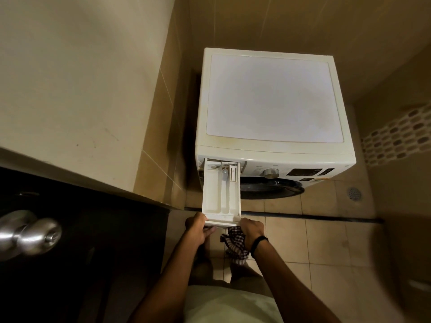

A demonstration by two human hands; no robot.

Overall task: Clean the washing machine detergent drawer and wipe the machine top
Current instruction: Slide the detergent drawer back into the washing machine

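Note:
A white front-loading washing machine stands against the tiled wall, its flat top bare. The white detergent drawer is pulled far out from the machine's upper left front, its compartments showing. My left hand grips the drawer's front panel at its left corner, fingers curled underneath. My right hand holds the panel's right corner and also grips a checked cloth that hangs down below it.
A dark door with a metal knob is close on the left, beside a cream wall. The machine's dial and dark round door sit right of the drawer. A floor drain lies on the tiled floor to the right.

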